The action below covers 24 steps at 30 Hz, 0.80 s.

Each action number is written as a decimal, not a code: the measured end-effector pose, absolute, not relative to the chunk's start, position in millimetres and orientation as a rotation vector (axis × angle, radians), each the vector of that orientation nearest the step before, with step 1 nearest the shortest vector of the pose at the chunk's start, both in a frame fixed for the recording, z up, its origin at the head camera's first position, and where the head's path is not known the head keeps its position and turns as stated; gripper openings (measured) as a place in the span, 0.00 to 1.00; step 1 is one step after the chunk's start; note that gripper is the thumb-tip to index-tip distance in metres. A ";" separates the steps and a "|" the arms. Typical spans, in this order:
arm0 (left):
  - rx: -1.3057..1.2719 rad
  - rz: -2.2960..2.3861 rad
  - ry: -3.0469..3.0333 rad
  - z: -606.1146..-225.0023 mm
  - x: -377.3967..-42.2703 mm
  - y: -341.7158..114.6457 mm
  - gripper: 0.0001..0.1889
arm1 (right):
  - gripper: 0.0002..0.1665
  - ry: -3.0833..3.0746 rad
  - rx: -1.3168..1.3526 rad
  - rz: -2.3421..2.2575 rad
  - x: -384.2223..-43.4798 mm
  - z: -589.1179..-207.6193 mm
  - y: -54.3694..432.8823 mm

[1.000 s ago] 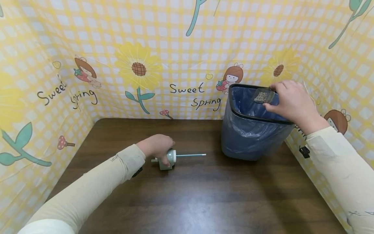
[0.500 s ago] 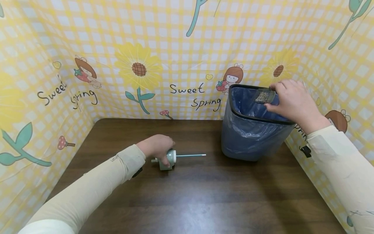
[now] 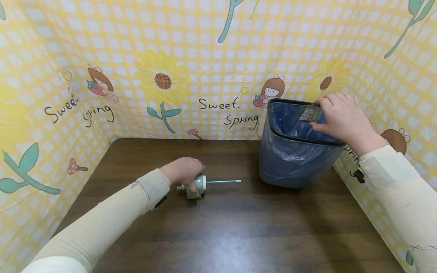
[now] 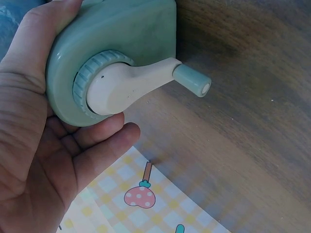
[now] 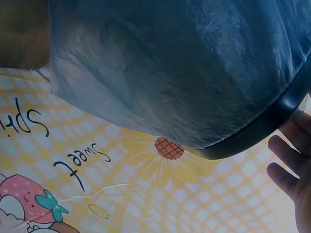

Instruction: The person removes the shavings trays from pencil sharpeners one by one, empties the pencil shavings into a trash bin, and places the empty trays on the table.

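Head view: my right hand (image 3: 343, 117) pinches the tray (image 3: 317, 113) at the mouth of the bin (image 3: 290, 159), presumably keeping shavings (image 3: 307, 114) off the worktop (image 3: 218, 223), where my left hand (image 3: 182, 170) grips the sharpener (image 3: 200, 182), seemingly steadying it, pencil (image 3: 223, 181) jutting out.

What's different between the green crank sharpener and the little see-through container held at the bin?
The sharpener is opaque green with a pale crank; the container looks clear and greyish.
A pencil sticks out of the sharpener, while the container shows crumbly bits.
The sharpener is low at the table in the left hand; the container is at the mouth of the bin in the right hand.
Both are hand-held.
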<state>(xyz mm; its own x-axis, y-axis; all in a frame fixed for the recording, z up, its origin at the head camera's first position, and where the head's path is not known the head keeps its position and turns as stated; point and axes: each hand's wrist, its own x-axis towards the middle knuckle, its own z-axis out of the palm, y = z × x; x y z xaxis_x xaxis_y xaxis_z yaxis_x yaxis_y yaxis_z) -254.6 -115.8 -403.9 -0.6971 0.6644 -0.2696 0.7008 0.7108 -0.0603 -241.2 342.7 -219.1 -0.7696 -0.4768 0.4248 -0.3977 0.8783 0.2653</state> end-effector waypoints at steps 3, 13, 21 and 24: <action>1.089 -0.231 2.689 -404.3 -254.9 -115.9 0.48 | 0.41 -2.539 0.650 -0.247 -241.8 -219.2 343.2; 1.097 -0.221 2.691 -403.3 -254.0 -116.1 0.48 | 0.43 -2.542 0.686 -0.326 -242.6 -216.6 342.7; 1.089 -0.205 2.694 -404.3 -254.5 -116.5 0.48 | 0.42 -2.536 0.721 -0.387 -242.9 -214.3 342.1; 1.095 -0.215 2.696 -404.1 -254.6 -116.4 0.47 | 0.41 -2.523 0.737 -0.402 -243.4 -213.7 342.2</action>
<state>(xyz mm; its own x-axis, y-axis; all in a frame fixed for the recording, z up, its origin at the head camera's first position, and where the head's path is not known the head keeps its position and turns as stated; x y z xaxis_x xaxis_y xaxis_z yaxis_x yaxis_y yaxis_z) -254.6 -116.4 -404.1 -0.6968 0.6687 -0.2596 0.7013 0.7110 -0.0512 -243.4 342.2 -213.7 -0.7412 -0.5660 0.3610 -0.4257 0.8120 0.3992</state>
